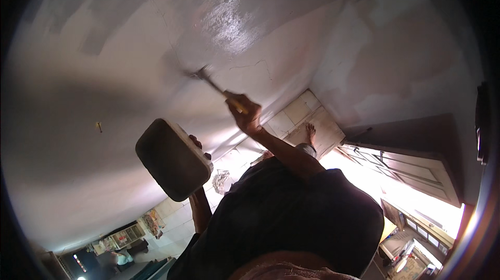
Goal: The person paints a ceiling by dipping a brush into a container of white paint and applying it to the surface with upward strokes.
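Note:
My right hand is closed around the yellowish handle of a paintbrush. The brush's bristles meet the pale wall and are smeared by motion. Above them, a wet patch on the wall shines. Lower on the left, my left hand grips a rounded rectangular tub by its side, fingers curled over the pale edge. The tub's dark broad face is toward me; I cannot tell what is in it. Part of the left hand is hidden behind the tub.
Thin cracks and darker patches mark the wall, and a nail sticks out at left. Below are floor tiles and my bare foot. A shutter stands at a bright opening on the right. Shelves are at lower left.

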A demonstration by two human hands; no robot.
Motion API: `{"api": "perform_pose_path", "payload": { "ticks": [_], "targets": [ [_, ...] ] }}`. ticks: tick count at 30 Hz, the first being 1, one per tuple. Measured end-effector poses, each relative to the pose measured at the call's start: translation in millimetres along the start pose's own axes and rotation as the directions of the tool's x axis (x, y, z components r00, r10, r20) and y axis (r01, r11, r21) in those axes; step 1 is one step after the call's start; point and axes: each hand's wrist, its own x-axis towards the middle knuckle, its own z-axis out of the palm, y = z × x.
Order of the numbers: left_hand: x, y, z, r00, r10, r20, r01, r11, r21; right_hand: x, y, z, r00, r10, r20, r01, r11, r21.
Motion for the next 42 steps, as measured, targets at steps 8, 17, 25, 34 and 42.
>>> {"api": "perform_pose_path", "payload": {
  "ticks": [8,17,25,34,42],
  "targets": [
    [-5.0,9.6,-15.5,0.999,0.008,-0.049,-0.007,0.999,0.036,7.7,39.3,-8.9,0.971,-0.115,0.212,0.14,0.984,-0.111],
    [-12.1,9.5,-13.8,0.999,0.028,-0.026,-0.027,0.999,0.021,78.9,56.3,-81.9,0.855,-0.229,-0.466,0.131,0.964,-0.232],
    [-4.8,3.3,-16.7,0.998,-0.034,-0.059,0.035,0.999,0.015,-33.2,24.7,24.6,0.984,-0.127,0.125,0.132,0.991,-0.032],
    [-9.0,3.8,-6.6,0.998,-0.024,-0.059,0.027,0.999,0.044,31.2,75.1,-33.2,0.992,-0.107,0.073,0.113,0.991,-0.073],
    [-5.7,2.3,-9.7,0.997,-0.038,-0.064,0.04,0.999,0.025,52.1,83.8,-79.1,0.917,-0.093,-0.387,-0.002,0.971,-0.238]
  ]
}}
